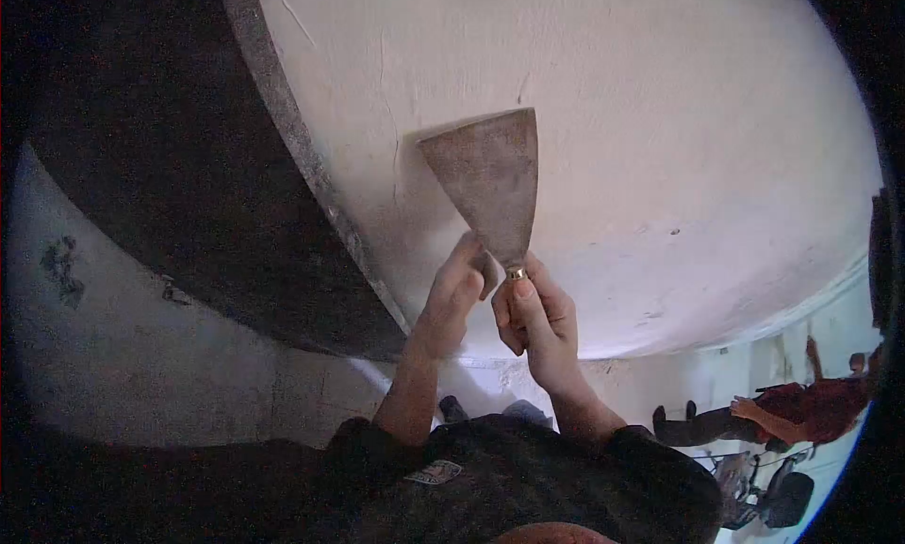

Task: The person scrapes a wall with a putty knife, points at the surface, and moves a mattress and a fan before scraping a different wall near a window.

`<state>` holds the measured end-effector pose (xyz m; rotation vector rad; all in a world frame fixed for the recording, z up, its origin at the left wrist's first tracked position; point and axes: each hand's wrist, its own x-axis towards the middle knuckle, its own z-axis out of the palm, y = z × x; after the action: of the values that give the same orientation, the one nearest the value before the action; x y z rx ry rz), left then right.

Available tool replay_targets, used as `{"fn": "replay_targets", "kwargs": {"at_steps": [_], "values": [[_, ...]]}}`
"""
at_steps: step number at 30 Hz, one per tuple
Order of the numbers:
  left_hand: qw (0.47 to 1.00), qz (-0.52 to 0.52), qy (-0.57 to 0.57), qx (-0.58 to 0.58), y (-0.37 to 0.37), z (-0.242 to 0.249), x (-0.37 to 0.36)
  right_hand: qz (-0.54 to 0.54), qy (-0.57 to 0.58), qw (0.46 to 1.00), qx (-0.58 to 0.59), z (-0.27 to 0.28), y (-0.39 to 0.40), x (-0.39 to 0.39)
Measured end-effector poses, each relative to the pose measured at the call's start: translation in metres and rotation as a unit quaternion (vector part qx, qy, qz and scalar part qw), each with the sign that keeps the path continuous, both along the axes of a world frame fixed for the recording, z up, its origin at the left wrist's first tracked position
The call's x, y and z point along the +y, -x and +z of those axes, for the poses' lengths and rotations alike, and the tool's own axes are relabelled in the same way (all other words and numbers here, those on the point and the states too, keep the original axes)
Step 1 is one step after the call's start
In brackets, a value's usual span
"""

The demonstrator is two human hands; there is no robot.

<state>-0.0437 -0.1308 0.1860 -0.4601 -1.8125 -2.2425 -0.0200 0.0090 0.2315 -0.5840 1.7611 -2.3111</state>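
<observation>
My right hand [542,322] is closed around the short handle of a putty knife [490,172]. Its wide, dull grey blade points upward in front of a pale wall [660,139], the broad edge close to the surface. A brass-coloured collar shows just above my thumb. Beside the blade's narrow neck, my left hand [454,294] is raised with its fingers curled. A small brownish-grey piece shows at those fingers; I cannot tell what it is. Thin cracks run down the wall to the left of the blade.
A dark recess [179,157] with a rough grey edge [311,172] borders the wall on the left. At the lower right are a person in a dark red top [820,407] and a black chair [787,495]. My feet show on the floor below.
</observation>
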Motion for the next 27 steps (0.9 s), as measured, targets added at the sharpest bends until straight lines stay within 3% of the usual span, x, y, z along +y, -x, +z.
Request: {"fn": "replay_targets", "kwargs": {"at_steps": [4,7,9,13,15,18,21,23,25,27], "values": [[0.995,-0.019,-0.091,-0.019,0.012,0.050,0.017,0.053,-0.002,0.998,-0.021,0.007,0.000,0.002],[0.992,0.074,-0.101,-0.028,0.011,0.069,0.028,0.093,0.027,0.994,-0.046,0.003,0.002,0.007],[0.973,0.155,-0.167,-0.032,0.009,0.073,0.039,-0.005,-0.091,0.991,0.101,-0.003,0.000,0.007],[0.962,0.194,-0.191,-0.023,0.018,0.062,0.050,-0.085,-0.153,0.945,0.275,-0.010,0.010,0.013],[0.923,0.276,-0.265,-0.031,0.028,0.053,0.056,-0.081,-0.144,0.947,0.274,-0.010,0.013,0.019],[0.906,0.342,-0.251,0.005,0.032,0.058,0.076,-0.080,-0.131,0.952,0.264,-0.009,0.018,0.026],[0.931,0.268,-0.246,-0.008,0.028,0.057,0.074,-0.082,-0.112,0.954,0.267,-0.014,0.022,0.031],[0.931,0.297,-0.214,0.007,0.032,0.043,0.071,-0.088,-0.094,0.955,0.267,-0.011,0.017,0.027],[0.929,0.318,-0.186,0.029,0.035,0.047,0.065,-0.039,-0.121,0.978,0.165,0.004,0.016,0.026],[0.931,0.225,-0.286,-0.034,0.030,0.060,0.061,-0.059,-0.122,0.973,0.184,0.000,0.014,0.017]]}}
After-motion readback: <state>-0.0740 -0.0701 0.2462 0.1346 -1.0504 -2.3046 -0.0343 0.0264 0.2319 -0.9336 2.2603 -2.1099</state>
